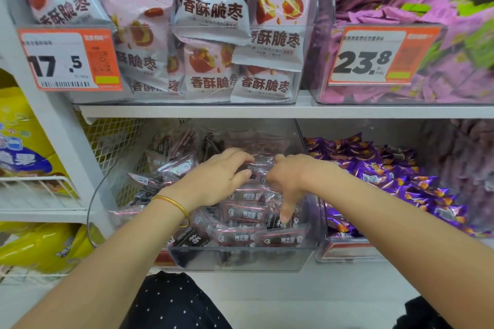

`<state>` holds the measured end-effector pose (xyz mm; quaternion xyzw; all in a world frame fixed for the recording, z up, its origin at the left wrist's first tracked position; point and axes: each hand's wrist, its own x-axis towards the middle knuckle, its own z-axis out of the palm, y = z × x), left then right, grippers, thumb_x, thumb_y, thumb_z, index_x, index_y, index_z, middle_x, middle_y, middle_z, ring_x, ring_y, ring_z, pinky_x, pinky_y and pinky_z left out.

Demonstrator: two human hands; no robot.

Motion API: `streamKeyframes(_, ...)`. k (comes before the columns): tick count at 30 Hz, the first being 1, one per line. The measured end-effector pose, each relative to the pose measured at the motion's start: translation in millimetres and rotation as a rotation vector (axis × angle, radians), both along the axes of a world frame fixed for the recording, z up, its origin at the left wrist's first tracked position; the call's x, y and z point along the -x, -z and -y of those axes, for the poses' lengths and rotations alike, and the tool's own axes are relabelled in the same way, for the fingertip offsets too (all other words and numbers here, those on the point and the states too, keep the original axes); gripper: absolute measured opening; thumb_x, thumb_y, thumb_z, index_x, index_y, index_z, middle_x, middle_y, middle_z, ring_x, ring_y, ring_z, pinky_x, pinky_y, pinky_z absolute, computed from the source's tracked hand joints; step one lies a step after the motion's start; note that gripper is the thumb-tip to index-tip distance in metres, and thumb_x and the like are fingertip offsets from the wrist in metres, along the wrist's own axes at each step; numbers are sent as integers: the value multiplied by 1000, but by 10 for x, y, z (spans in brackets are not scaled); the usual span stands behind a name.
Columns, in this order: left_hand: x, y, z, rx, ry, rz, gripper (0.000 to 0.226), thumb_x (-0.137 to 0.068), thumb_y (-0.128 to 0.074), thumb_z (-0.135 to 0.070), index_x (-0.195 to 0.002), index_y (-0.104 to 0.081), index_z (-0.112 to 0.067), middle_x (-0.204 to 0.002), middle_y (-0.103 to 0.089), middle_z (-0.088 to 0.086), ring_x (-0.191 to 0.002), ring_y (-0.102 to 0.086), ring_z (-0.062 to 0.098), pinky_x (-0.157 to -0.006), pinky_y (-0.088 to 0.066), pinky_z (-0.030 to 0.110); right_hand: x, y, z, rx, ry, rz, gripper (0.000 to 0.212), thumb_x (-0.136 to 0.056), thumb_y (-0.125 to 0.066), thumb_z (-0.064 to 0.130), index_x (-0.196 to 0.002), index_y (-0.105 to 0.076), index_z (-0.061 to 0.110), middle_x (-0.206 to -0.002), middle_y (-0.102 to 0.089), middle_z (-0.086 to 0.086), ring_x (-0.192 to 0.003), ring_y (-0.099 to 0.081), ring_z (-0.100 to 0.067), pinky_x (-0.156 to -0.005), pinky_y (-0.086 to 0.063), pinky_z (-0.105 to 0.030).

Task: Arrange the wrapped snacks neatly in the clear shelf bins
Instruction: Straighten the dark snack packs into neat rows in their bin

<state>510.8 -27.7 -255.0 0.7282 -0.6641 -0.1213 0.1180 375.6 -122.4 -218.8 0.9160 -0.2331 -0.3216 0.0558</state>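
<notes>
A clear shelf bin (240,259) on the lower shelf holds several dark wrapped snacks (244,215) with pink-edged labels; some lie flat in rows at the front, others are heaped loosely at the back left. Both hands reach into the middle of this bin. My left hand (216,179), with a gold bangle on its wrist, curls its fingers and thumb around packets at the top of the pile. My right hand (290,176) faces it, fingers curled on the same cluster of packets, its thumb pointing down onto the snacks below.
To the right stands a bin of purple-wrapped sweets (387,173). The shelf board (267,111) hangs low over the bin. Above it are bins of pink jujube bags (211,13) and purple sachets (401,13), with orange price tags. Yellow bags (24,141) sit in wire racks on the left.
</notes>
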Motion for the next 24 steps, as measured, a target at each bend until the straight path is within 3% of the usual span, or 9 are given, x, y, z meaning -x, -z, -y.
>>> streamKeyframes(3, -41, 4, -49, 3, -9, -12, 42, -99, -33, -39, -140, -33, -26, -147, -30, -5, -132, -34, 16, -107, -31, 33, -33, 6, -4, 25, 9, -32, 83, -64, -74, 59, -132, -45, 21, -135, -36, -12, -121, -40, -31, -95, -41, -40)
streamKeyframes(7, -102, 10, -117, 13, -35, -38, 42, -100, -33, -37, -140, -32, -26, -148, -29, -5, -133, -33, 16, -105, -28, 29, 19, -22, 20, -64, -2, 16, 75, -68, -75, 53, -127, -47, 18, -133, -33, -10, -92, -44, -24, -76, -40, -30)
streamKeyframes(9, -109, 12, -137, 13, -40, -48, 42, -100, -32, -36, -141, -31, -26, -149, -27, -5, -133, -32, 15, -103, -26, 26, 27, -34, 22, -81, 1, 16, 72, -67, -75, 54, -124, -48, 19, -131, -34, -10, -92, -43, -24, -77, -39, -31)
streamKeyframes(11, -101, 18, -150, 16, -43, -56, 42, -100, -31, -36, -140, -31, -26, -150, -25, -5, -134, -31, 15, -104, -26, 26, 15, -14, 32, -76, -12, 28, 55, -65, -74, 58, -102, -52, 24, -122, -42, -7, -100, -45, -25, -83, -40, -34)
streamKeyframes(13, -89, 27, -164, 20, -49, -62, 42, -100, -30, -38, -141, -30, -28, -152, -23, -5, -136, -29, 16, -106, -26, 29, 23, 20, 44, -50, -59, 39, 52, -63, -70, 65, -85, -44, 27, -101, -49, 1, -100, -48, -23, -84, -40, -37)
streamKeyframes(16, -84, 33, -174, 18, -55, -71, 42, -100, -30, -38, -141, -29, -29, -152, -21, -6, -136, -29, 16, -107, -27, 31, 50, 83, 50, -2, -98, 55, 59, -62, -64, 74, -90, -48, 24, -87, -55, 7, -87, -52, -20, -81, -39, -36)
streamKeyframes(24, -79, 88, -152, 35, -52, -107, 43, -99, -32, -39, -141, -30, -29, -153, -19, -4, -139, -26, 18, -109, -25, 34, 114, 165, 94, 77, -155, 198, 53, -69, -67, 63, -95, -61, 18, -95, -62, 3, -83, -56, -19, -84, -45, -37)
